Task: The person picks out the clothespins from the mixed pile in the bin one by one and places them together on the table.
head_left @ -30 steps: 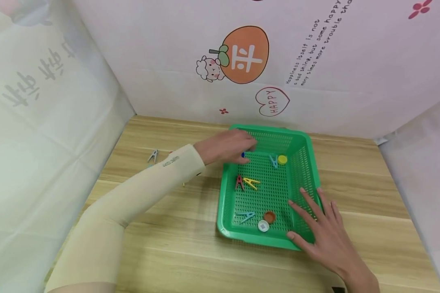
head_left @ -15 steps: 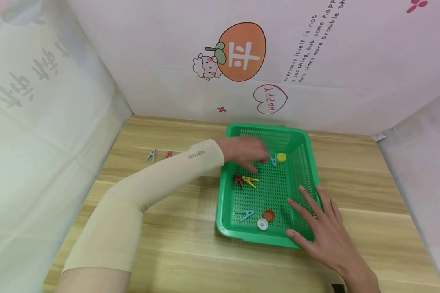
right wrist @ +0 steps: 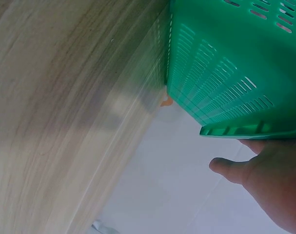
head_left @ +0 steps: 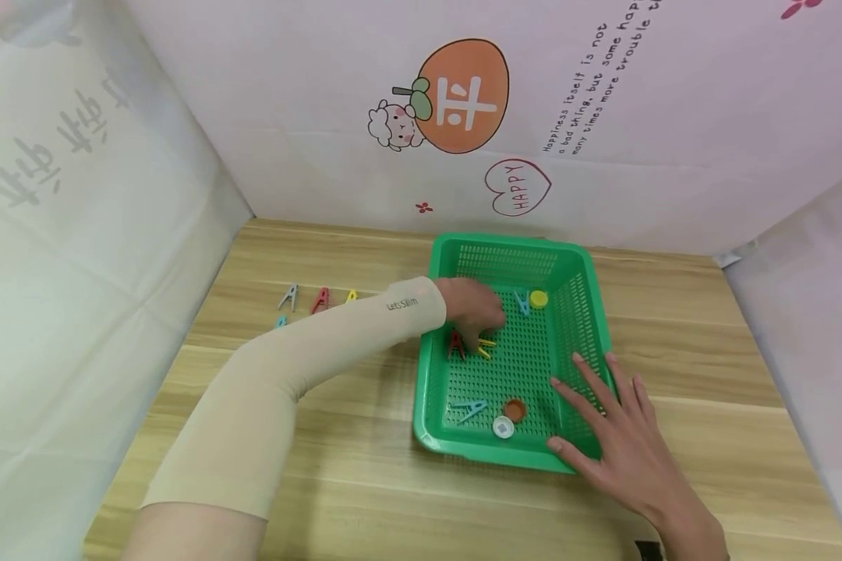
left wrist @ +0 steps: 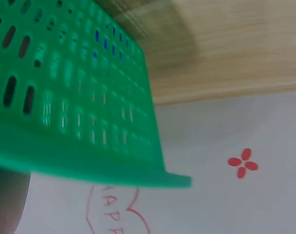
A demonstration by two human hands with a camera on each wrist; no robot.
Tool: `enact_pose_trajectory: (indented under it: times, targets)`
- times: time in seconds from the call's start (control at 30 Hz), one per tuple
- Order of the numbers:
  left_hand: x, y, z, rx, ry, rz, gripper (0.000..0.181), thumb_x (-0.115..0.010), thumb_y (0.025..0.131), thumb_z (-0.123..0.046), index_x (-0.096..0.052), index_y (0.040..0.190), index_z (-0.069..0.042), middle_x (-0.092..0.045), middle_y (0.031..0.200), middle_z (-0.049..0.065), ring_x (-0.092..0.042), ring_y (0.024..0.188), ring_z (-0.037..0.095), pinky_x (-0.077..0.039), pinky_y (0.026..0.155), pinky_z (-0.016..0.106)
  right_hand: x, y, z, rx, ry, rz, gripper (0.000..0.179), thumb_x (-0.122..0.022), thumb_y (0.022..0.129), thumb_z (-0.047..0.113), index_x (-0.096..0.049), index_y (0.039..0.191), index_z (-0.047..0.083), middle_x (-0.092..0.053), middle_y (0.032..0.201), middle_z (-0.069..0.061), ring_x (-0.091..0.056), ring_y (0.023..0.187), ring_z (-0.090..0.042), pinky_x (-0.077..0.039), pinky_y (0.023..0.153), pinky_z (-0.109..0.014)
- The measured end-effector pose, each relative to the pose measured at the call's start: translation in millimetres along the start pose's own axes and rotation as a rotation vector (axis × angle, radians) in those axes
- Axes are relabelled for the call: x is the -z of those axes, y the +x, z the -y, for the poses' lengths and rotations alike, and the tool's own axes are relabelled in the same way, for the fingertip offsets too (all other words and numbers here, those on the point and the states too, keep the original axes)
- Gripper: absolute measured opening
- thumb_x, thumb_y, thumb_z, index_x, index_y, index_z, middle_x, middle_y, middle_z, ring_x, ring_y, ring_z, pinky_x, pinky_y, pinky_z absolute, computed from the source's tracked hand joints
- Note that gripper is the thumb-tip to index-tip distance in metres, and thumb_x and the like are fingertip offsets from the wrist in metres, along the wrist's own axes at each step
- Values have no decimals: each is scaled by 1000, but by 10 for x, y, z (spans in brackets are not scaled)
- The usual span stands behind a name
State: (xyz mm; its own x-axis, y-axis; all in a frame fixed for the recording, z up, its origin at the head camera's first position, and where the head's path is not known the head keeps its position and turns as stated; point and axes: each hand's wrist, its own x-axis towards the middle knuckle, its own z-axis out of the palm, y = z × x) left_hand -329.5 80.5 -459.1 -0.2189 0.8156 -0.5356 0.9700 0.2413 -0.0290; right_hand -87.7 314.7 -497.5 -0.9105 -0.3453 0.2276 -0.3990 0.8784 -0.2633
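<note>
As a cream sleeve (head_left: pixel 351 335) stretches across a wood-grain bench (head_left: pixel 393 499), the left hand (head_left: pixel 472 308) dips into a green basket (head_left: pixel 424 382), its fingers pointing down over a yellow clothespin (head_left: pixel 487 343). That clothespin lies on the basket's perforated floor, left of center and partly covered by the hand; whether the fingers pinch it or only hover cannot be told. Just beside it rests a dark red clothespin (head_left: pixel 456 344). The right hand (head_left: pixel 624 444) — its fingers spread wide — rests over the basket's right rim near the front corner.

Toward the back of the basket, a blue clothespin (head_left: pixel 523 304) lies beside a yellow cap (head_left: pixel 539 299). Near the front, a light blue clothespin (head_left: pixel 472 408) lies to the left of a brown cap (head_left: pixel 514 411) and a white cap (head_left: pixel 503 427).

Four more clothespins sit on the bench left of the basket: one grey (head_left: pixel 291 293), one red (head_left: pixel 320 298), one yellow (head_left: pixel 352 296) and one light blue (head_left: pixel 281 320), the last two partly hidden by the sleeve. Behind stands a pale backdrop (head_left: pixel 323 179) printed with an orange fruit (head_left: pixel 491 78) and a heart (head_left: pixel 517 187) reading "HAPPY." Through slots in the basket's side, the left wrist view shows a dark blue patch (left wrist: pixel 105 43), too blurred to name.
</note>
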Motion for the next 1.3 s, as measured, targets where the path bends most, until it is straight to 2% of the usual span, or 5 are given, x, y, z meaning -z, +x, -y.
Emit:
enact_pose_trajectory:
  times: [0.13,0.4,0.77,1.03,1.3]
  targets:
    - [1,48,-58,3,31,39,39,-67,106,-38,-49,76,-22,-41,67,-7,-38,66,11,-36,66,30,-4,-4,-5,2,-3,1,76,-79,93,57,-56,160,27,-28,181,-7,-7,170,-42,-5,131,-76]
    - [-24,22,-123,28,80,10,43,-61,107,-59,-72,100,-18,-74,95,-1,-54,77,12,-47,72,28,-4,-7,-11,2,-4,-9,77,-78,93,57,-56,160,28,-28,181,-7,-8,170,-43,-7,130,-76]
    - [72,-52,-30,63,23,21,44,-56,111,-53,-53,82,-21,-50,73,-6,-46,69,12,-40,66,29,2,-3,-5,2,-7,-6,77,-78,93,58,-56,160,27,-29,180,-8,-8,170,-44,-3,132,-74]
    - [-9,-76,-46,88,122,39,30,-68,107,-44,-65,114,-15,-65,110,2,-47,90,15,-44,81,32,1,2,-1,6,-4,-6,77,-78,93,58,-56,159,26,-29,180,-8,-8,169,-44,0,133,-72]
    - [-31,-2,-187,-3,140,42,41,-67,104,-60,-68,105,-19,-69,108,1,-49,86,15,-41,77,31,3,2,-4,6,-2,-11,76,-78,93,57,-57,159,26,-29,180,-8,-8,169,-44,-1,133,-72]
